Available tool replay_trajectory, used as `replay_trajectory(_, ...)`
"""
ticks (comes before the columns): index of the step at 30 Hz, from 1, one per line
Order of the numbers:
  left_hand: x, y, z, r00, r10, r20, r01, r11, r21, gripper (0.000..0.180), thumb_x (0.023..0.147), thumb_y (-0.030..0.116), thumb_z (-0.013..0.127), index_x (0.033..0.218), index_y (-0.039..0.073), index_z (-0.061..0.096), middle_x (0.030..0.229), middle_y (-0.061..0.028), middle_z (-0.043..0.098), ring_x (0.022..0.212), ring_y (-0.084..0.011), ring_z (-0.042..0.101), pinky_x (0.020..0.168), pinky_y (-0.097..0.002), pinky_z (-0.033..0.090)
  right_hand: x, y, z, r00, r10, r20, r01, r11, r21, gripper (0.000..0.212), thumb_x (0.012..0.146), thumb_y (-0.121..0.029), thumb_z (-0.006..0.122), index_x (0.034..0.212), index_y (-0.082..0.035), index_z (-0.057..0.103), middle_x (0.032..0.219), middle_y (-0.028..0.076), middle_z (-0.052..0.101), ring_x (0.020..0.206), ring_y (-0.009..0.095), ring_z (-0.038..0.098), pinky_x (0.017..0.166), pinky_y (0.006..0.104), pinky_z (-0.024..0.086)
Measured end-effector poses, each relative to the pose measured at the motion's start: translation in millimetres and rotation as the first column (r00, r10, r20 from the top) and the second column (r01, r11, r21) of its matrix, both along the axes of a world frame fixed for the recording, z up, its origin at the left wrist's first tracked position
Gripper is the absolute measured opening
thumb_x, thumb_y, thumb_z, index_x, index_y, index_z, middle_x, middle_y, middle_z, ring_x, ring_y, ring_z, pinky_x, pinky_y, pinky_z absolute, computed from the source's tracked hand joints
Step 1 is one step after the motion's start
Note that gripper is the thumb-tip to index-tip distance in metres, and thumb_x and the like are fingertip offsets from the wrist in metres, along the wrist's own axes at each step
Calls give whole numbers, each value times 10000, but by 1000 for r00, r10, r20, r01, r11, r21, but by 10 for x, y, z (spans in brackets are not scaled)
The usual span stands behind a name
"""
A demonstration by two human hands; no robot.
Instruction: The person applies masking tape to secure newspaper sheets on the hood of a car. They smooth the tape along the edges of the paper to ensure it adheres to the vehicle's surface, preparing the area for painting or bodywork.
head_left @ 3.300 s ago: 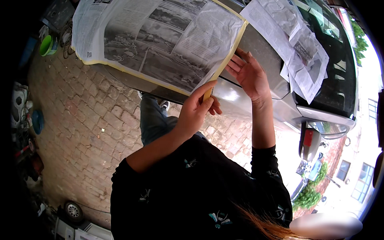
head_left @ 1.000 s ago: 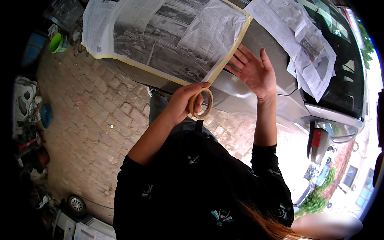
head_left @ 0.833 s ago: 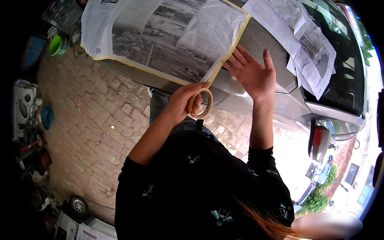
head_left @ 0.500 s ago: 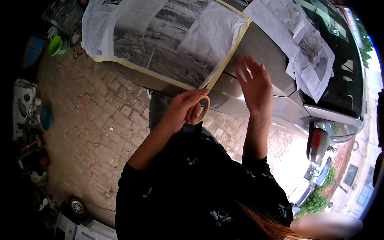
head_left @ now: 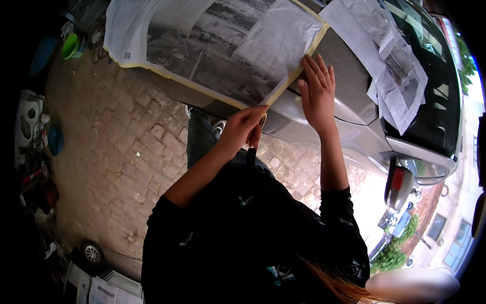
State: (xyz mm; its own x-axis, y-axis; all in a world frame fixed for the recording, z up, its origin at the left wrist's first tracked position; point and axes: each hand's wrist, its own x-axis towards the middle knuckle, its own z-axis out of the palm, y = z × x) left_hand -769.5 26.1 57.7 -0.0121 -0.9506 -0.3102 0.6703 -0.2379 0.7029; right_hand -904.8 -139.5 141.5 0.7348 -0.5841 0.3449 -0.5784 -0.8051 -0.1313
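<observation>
Newspaper sheets lie over a silver-tan car panel, edged with pale yellow masking tape. My left hand is closed around a roll of masking tape, at the sheet's near right corner. Most of the roll is hidden by the fingers. Along the right edge of the paper runs a tape strip. My right hand rests flat with its fingers stretched out on the panel beside that strip, fingertips close to it; exact contact cannot be made out.
More crumpled newspaper covers part of the windscreen at right. A side mirror juts out below it. Brick paving spreads below and left. A green bucket, a blue basin and a wheel stand at the left.
My right hand has come down from above the panel to the paper's taped right edge. My left hand has shifted slightly right and up with the tape roll, which is now more covered.
</observation>
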Motion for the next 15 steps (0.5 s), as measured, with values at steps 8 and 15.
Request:
replay_trajectory(8, 22, -12, 12, 999, -35, -31, 36, 999, 32, 346, 1006, 237, 445, 1283, 54, 544, 588, -13, 505, 449, -88, 490, 432, -207, 385, -133, 504, -488, 658, -496, 566, -45, 725, 687, 215, 901, -50, 598, 1103, 21, 583, 1075, 82, 635, 1021, 129, 587, 872, 281, 469)
replay_trajectory(15, 23, -4, 16, 999, -19, -30, 20, 998, 57, 344, 1005, 234, 446, 1269, 38, 548, 593, -12, 505, 450, -88, 484, 435, -207, 385, -3, 647, -460, 550, -766, 334, -436, 79, 897, 276, 965, -128, 476, 1189, 29, 506, 1152, 139, 590, 1089, 228, 578, 998, 362, 430)
